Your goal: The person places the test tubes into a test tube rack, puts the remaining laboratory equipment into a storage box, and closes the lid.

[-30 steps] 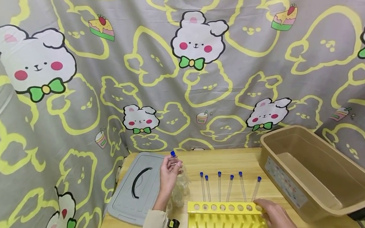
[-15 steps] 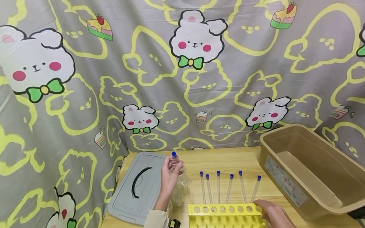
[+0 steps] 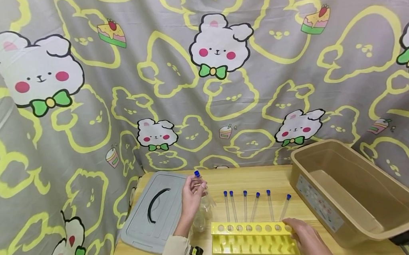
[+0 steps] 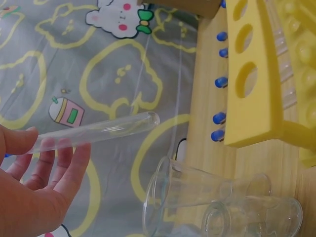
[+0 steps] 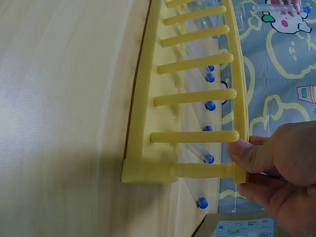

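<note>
My left hand (image 3: 192, 197) is raised above the table and pinches a clear test tube (image 4: 106, 130) with a blue stopper (image 3: 197, 173) between thumb and fingers. In the left wrist view the tube lies nearly level, its round end pointing away from the palm. My right hand (image 3: 308, 237) grips the right end of a yellow test tube rack (image 3: 255, 237), with thumb and fingers on its top plate, as the right wrist view (image 5: 241, 163) rack edge shows. Several more blue-stoppered test tubes (image 3: 246, 206) lie side by side on the table behind the rack.
Clear glassware (image 4: 192, 197) stands left of the rack, below my left hand. A grey lid (image 3: 153, 211) with a black handle lies at the left, and a brown bin (image 3: 361, 191) stands at the right. A small black-and-yellow tape measure (image 3: 196, 253) is near my left sleeve.
My left hand has shifted slightly right with the test tube still pinched. The rack has moved a little, with my right hand still gripping its end.
</note>
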A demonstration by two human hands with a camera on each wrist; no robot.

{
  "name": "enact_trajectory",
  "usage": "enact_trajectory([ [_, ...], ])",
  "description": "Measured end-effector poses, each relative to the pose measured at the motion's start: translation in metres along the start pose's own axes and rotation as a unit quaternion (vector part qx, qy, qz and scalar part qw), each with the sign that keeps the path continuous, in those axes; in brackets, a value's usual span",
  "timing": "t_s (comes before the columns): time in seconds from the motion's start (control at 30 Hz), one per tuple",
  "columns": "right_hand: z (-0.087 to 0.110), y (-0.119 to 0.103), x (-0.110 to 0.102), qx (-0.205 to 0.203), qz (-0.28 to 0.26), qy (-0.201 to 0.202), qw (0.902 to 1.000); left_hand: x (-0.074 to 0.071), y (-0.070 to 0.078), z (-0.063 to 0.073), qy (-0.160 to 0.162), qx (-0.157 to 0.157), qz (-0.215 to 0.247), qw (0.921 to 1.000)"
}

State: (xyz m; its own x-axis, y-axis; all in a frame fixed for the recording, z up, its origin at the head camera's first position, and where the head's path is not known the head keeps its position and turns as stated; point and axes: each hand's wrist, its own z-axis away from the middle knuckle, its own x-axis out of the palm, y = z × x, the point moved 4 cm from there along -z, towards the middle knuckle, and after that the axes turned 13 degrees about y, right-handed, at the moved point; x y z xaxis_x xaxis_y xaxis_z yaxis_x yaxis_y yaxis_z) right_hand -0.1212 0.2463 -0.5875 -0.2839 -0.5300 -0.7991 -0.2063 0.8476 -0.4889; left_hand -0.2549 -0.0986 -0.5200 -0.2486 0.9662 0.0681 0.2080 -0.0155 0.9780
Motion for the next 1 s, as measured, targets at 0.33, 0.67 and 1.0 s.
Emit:
enact_trajectory([
  [0.33, -0.012, 0.005, 0.005, 0.014, -0.002, -0.003, 0.9999, 0.003, 0.001, -0.001, -0.008, 0.011, -0.007, 0.9999],
  [0.67, -0.029, 0.008, 0.008, -0.007, 0.000, 0.001, 1.0000, 0.008, 0.002, 0.003, -0.010, 0.021, -0.007, 0.9997],
  [1.0, -0.041, 0.012, 0.011, 0.012, -0.007, -0.002, 0.9999, 0.012, -0.001, 0.005, -0.006, 0.041, -0.023, 0.9989],
])
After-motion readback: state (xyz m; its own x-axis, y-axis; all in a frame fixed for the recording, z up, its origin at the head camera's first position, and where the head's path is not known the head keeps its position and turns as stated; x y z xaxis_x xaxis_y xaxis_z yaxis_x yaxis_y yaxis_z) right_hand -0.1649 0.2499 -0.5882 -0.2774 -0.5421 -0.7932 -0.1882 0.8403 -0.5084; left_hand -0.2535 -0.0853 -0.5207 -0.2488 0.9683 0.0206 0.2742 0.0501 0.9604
